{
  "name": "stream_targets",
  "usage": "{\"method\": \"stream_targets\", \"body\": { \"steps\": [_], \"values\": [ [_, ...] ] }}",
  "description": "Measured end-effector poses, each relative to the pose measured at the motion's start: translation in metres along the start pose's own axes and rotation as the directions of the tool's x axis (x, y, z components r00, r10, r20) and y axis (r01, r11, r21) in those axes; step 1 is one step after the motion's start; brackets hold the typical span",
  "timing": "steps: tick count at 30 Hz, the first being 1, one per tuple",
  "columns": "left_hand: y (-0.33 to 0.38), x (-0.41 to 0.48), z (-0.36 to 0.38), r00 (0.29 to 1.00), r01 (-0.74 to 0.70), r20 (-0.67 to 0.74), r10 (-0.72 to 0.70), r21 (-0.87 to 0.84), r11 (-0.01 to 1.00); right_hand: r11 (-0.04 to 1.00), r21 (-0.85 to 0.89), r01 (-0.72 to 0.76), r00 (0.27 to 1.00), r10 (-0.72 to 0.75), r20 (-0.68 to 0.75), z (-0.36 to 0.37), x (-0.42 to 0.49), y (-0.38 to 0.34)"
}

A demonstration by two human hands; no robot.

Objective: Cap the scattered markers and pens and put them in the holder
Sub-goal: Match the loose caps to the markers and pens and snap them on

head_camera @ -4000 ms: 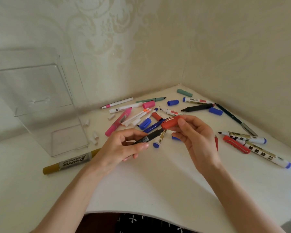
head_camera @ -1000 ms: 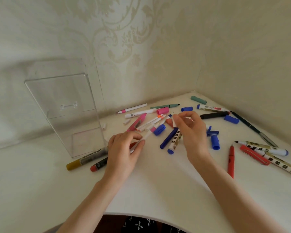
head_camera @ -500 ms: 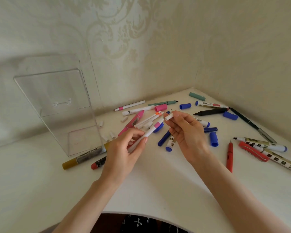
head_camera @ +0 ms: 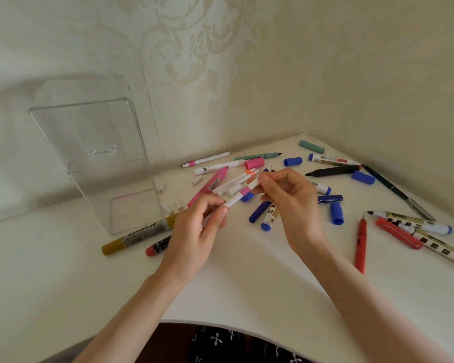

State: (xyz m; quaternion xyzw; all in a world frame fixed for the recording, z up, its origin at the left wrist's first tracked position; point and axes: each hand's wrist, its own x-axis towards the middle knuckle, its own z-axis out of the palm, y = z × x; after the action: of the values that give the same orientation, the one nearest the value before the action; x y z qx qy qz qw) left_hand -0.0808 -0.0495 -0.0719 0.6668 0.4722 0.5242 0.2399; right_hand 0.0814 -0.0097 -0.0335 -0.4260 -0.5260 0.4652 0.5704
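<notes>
Aloft, left hand (head_camera: 194,231) and right hand (head_camera: 291,203), each grip a fingertip pinch on the white pen (head_camera: 233,200).

**White table (head_camera: 247,289) is carrying scattered markers**

A clear holder (head_camera: 89,132) is standing upright at the table's left, near the wall. A yellow marker (head_camera: 136,235) and a red-capped marker (head_camera: 157,247) are lying just beside its base, and small white caps (head_camera: 179,204) are lying close by. A pink marker (head_camera: 210,184), loose blue caps (head_camera: 293,161), a black marker (head_camera: 333,171) and a green cap (head_camera: 311,146) are lying toward the corner. A red pen (head_camera: 360,244) is lying at the right.
</notes>
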Motion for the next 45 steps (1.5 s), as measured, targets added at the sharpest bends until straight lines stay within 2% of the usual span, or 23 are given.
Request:
{"method": "stream_targets", "body": {
  "steps": [6, 9, 11, 13, 15, 18, 21, 26, 30, 34, 39, 43, 45],
  "values": [
    [0.004, -0.004, -0.002, 1.000, 0.009, -0.003, -0.009, 0.022, 1.000, 0.998, -0.010, 0.056, 0.998, -0.056, -0.007, 0.006, -0.006, 0.000],
    [0.008, -0.011, -0.014, 0.999, 0.029, 0.034, -0.032, 0.093, 0.995, 0.993, -0.113, 0.025, 0.998, -0.017, 0.064, 0.005, -0.008, 0.000],
    [0.005, -0.017, -0.033, 0.999, 0.021, 0.032, -0.032, 0.310, 0.950, 0.941, -0.338, 0.028, 0.987, 0.028, 0.159, 0.006, -0.009, 0.005],
    [-0.003, -0.025, -0.058, 1.000, 0.000, -0.016, 0.011, 0.599, 0.801, 0.806, -0.577, 0.129, 0.964, 0.036, 0.265, 0.011, -0.011, 0.011],
    [-0.009, -0.034, -0.077, 0.997, 0.066, -0.070, -0.023, 0.722, 0.688, 0.737, -0.642, 0.212, 0.940, 0.025, 0.340, 0.021, -0.011, 0.008],
    [-0.015, -0.042, -0.086, 0.989, 0.141, -0.133, -0.062, 0.737, 0.661, 0.677, -0.656, 0.335, 0.894, -0.009, 0.447, 0.044, -0.001, -0.001],
    [-0.016, -0.045, -0.086, 0.987, 0.141, -0.153, -0.044, 0.714, 0.686, 0.635, -0.691, 0.346, 0.876, 0.045, 0.481, 0.075, 0.020, 0.005],
    [-0.016, -0.048, -0.090, 0.989, 0.129, -0.136, -0.049, 0.676, 0.725, 0.374, -0.834, 0.405, 0.846, 0.193, 0.498, 0.118, 0.040, 0.022],
    [-0.019, -0.046, -0.090, 0.989, 0.130, -0.144, -0.046, 0.657, 0.743, 0.258, -0.861, 0.437, 0.857, 0.169, 0.486, 0.134, 0.040, 0.027],
    [-0.020, -0.046, -0.090, 0.988, 0.136, -0.148, -0.050, 0.652, 0.746, 0.296, -0.872, 0.391, 0.867, 0.201, 0.457, 0.137, 0.042, 0.028],
    [-0.019, -0.045, -0.089, 0.988, 0.125, -0.151, -0.033, 0.647, 0.753, 0.467, -0.840, 0.278, 0.853, 0.282, 0.439, 0.130, 0.048, 0.026],
    [-0.019, -0.045, -0.088, 0.986, 0.117, -0.168, -0.007, 0.657, 0.745, 0.479, -0.818, 0.319, 0.877, 0.178, 0.447, 0.121, 0.048, 0.027],
    [-0.014, -0.041, -0.087, 0.983, 0.104, -0.180, 0.020, 0.652, 0.751, 0.613, -0.749, 0.251, 0.916, 0.099, 0.388, 0.104, 0.049, 0.019]
  ]
}}
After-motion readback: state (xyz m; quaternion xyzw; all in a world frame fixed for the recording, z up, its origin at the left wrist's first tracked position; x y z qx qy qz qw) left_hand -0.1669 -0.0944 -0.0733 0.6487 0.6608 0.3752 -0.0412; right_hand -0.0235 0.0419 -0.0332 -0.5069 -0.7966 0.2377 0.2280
